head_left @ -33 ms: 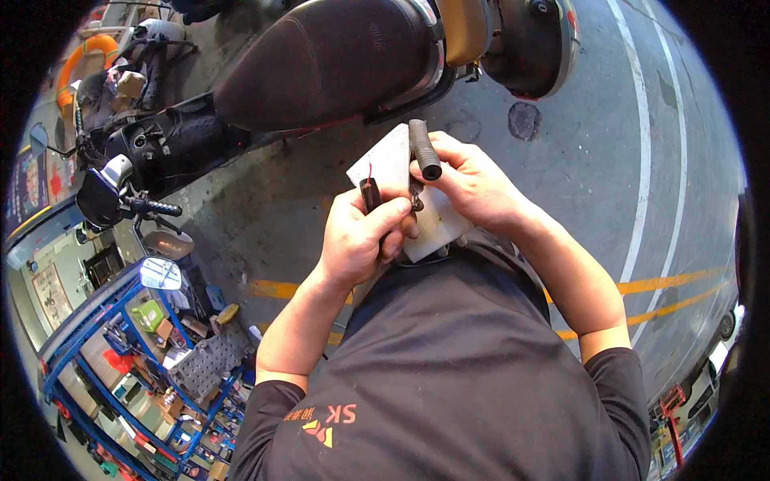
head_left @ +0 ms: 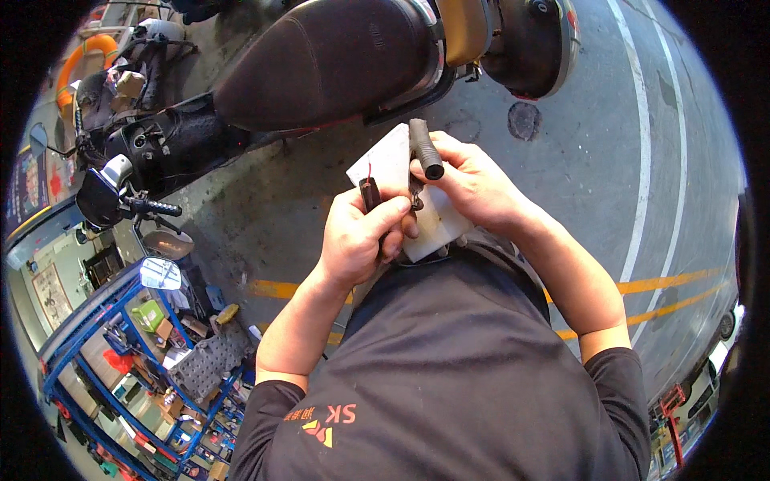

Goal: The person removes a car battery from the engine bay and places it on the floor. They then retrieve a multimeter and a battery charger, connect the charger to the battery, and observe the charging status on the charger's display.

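Note:
My left hand (head_left: 353, 236) is closed, with a short black cylinder (head_left: 370, 195) standing out between thumb and fingers. A thin red wire pokes from the top of that cylinder. Closed as well, my right hand (head_left: 473, 180) grips a dark ribbed rubber tube (head_left: 427, 148), its open end toward me. A small dark metal-looking piece (head_left: 416, 195) sits between the two hands, at my left fingertips; its kind is hard to make out. Beneath both hands, on my lap, lies a pale flat board or pad (head_left: 437, 224), partly covered by them.
A scooter with a long dark seat (head_left: 321, 68) stands just beyond my hands, its handlebar (head_left: 156, 207) at the left. At lower left, a blue metal shelf rack (head_left: 104, 321) holds boxes and parts. Painted lines (head_left: 642, 160) cross the grey floor on the right.
The near end of the ribbed tube has shifted very slightly to the right. Otherwise both hands stay in place.

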Demonstrator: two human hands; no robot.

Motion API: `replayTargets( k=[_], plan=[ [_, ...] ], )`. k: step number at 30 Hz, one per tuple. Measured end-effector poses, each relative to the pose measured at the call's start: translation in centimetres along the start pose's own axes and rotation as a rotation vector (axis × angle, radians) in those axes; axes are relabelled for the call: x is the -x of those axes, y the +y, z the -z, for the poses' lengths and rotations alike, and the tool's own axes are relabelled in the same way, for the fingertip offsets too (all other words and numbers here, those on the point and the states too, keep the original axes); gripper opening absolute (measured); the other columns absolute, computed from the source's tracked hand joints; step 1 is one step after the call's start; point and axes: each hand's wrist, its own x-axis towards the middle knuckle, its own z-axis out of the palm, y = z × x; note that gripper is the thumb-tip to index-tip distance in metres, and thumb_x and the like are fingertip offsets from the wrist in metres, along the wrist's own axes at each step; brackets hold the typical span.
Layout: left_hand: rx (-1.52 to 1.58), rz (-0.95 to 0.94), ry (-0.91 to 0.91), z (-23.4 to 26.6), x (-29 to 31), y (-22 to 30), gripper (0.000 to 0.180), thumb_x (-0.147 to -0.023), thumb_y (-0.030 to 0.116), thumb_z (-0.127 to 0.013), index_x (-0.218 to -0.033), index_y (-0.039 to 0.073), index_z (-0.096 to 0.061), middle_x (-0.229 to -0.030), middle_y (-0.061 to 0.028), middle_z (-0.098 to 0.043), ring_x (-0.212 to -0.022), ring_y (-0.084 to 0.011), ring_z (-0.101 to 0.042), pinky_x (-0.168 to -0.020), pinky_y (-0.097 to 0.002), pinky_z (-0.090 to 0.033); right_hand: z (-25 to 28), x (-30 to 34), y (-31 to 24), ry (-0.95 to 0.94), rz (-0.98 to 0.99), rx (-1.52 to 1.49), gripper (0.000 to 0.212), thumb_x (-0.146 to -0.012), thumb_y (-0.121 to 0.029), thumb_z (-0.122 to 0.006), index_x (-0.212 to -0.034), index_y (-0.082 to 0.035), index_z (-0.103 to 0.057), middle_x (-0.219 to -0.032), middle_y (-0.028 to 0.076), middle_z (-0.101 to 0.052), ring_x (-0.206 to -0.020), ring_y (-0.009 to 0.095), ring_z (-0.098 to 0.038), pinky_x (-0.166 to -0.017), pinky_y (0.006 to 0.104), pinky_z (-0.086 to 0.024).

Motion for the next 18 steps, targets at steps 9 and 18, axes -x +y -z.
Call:
replayTargets(
  k=[9,18],
  plan=[
    [0.094,0.039,0.007,-0.1,0.2,0.4,0.018,-0.094,0.013,-0.063,-0.103,-0.002,-0.063,-0.073,-0.011,-0.065,-0.044,-0.0089,-0.047,-0.041,-0.0232,-0.039,0.6,0.5,-0.3,-0.131,0.053,-0.166,0.029,-0.1,-0.026,-0.059,-0.121,-0.006,-0.057,-0.11,0.002,-0.061,-0.105,0.012,-0.054,-0.094,0.0333,-0.045],
    [0.028,0.107,-0.016,-1.3,1.1,1.9,0.015,-0.089,0.01,-0.071,-0.099,0.001,-0.064,-0.072,-0.0058,-0.065,-0.05,-0.0057,-0.05,-0.046,-0.0201,-0.04,1.7,1.4,0.3,-0.202,0.145,-0.23,0.025,-0.093,-0.018,-0.069,-0.113,-0.003,-0.066,-0.12,0.004,-0.058,-0.113,0.016,-0.053,-0.101,0.0361,-0.04]
  ],
)
